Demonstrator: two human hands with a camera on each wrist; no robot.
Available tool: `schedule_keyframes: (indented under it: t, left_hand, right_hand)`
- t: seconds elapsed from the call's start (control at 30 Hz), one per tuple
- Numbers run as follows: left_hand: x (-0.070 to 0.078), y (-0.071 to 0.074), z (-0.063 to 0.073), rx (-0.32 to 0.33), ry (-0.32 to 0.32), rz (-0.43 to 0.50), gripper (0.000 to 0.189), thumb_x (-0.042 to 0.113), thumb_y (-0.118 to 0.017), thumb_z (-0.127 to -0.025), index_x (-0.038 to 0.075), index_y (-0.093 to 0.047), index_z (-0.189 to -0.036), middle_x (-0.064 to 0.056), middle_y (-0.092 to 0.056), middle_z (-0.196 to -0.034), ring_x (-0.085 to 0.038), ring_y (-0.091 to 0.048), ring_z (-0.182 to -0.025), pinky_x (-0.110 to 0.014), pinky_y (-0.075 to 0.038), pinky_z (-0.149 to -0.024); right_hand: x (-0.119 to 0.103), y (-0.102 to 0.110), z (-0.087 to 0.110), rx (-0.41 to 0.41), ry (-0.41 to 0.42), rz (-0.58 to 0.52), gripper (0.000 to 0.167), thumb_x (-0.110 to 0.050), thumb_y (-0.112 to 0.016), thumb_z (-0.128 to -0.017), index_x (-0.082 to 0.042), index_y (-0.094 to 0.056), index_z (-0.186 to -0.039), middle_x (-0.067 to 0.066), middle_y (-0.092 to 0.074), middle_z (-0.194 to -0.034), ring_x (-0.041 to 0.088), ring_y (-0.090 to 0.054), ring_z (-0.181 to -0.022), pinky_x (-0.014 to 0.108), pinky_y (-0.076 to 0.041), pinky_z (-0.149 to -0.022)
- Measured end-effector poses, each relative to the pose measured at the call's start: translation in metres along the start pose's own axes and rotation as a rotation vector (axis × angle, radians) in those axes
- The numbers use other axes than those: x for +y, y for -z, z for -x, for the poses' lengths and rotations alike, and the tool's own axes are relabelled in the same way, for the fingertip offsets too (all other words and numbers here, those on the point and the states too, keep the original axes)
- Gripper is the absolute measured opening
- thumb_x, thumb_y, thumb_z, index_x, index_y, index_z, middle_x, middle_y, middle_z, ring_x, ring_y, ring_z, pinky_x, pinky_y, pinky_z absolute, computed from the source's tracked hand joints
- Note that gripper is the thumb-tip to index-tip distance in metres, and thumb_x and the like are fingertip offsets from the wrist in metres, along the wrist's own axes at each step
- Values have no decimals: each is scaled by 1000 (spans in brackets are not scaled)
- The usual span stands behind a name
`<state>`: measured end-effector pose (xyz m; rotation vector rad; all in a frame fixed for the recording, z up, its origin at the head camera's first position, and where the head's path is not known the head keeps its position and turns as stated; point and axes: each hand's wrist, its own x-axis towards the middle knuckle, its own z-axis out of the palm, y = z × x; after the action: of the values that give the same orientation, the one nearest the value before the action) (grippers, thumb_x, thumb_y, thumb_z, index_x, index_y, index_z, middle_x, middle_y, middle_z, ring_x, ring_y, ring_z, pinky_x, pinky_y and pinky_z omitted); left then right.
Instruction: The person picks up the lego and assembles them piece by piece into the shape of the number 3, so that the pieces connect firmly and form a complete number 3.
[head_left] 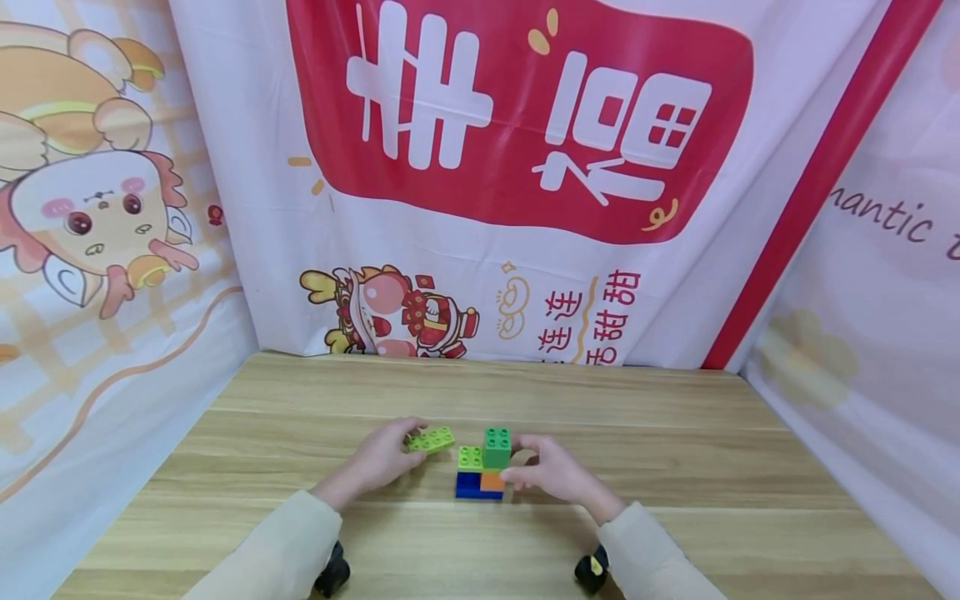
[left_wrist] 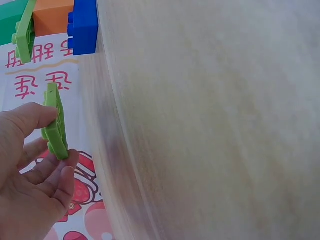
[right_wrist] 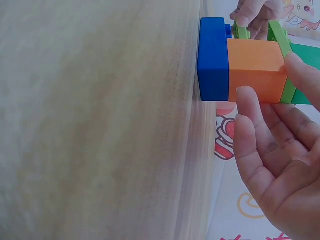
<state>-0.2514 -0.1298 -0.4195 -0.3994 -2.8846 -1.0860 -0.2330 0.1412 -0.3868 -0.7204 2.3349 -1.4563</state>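
Note:
My left hand (head_left: 382, 454) pinches a lime green building block (head_left: 435, 439), a flat plate with studs, between thumb and fingers, left of a small stack. In the left wrist view, this held block (left_wrist: 54, 125) is seen edge-on and apart from the stack. At the bottom of the stack is a blue block (head_left: 468, 486), with an orange block (head_left: 492, 480) on its right part. A second lime green plate (head_left: 469, 457) lies over the orange block, and a taller green block (head_left: 497, 448) tops its right end. My right hand (head_left: 557, 472) has relaxed fingers at the stack's right side, thumb touching it.
The stack stands on a wood-grain table (head_left: 315, 400). Printed cloth (head_left: 510, 275) hangs behind the table, with more cloth along the left and right sides. Black devices (head_left: 332, 572) sit under both wrists.

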Motion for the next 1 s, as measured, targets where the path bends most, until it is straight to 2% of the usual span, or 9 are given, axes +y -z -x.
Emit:
schedule_keyframes:
  t: [0.3, 0.53, 0.7, 1.0]
  left_hand:
    - [4, 4, 1, 42, -38, 51, 45, 6, -70, -79, 2, -56, -121, -9, -58, -110, -18, -54, -94, -39, -45, -86]
    - [6, 7, 0, 62, -38, 60, 45, 8, -70, -79, 5, -56, -121, -5, -58, -108, -17, -54, -93, -37, -45, -84]
    - [7, 9, -1, 83, -69, 57, 44, 8, -70, -79, 4, -57, -120, -4, -59, -105, -16, -54, -92, -36, -46, -82]
    - [13, 11, 0, 67, -68, 66, 41, 13, -69, -82, 11, -58, -121, 0, -58, -110, -14, -53, -95, -36, -47, -82]
  right_hand:
    - [1, 0, 0, 3, 7, -1, 29, -8, -66, -85, 4, -59, -110, 10, -57, -98, 40, -59, -73, 49, -50, -65]
    - [0, 0, 1, 8, 4, 3, 30, -9, -66, -85, 4, -59, -110, 11, -57, -99, 38, -60, -73, 49, -50, -65]
    - [-1, 0, 1, 9, 5, 1, 30, -9, -66, -85, 5, -58, -110, 11, -57, -99, 38, -59, -73, 49, -50, -65]
    - [0, 1, 1, 3, 7, 4, 31, -10, -66, -85, 4, -58, -111, 11, -57, -100, 37, -60, -72, 50, -50, -65]
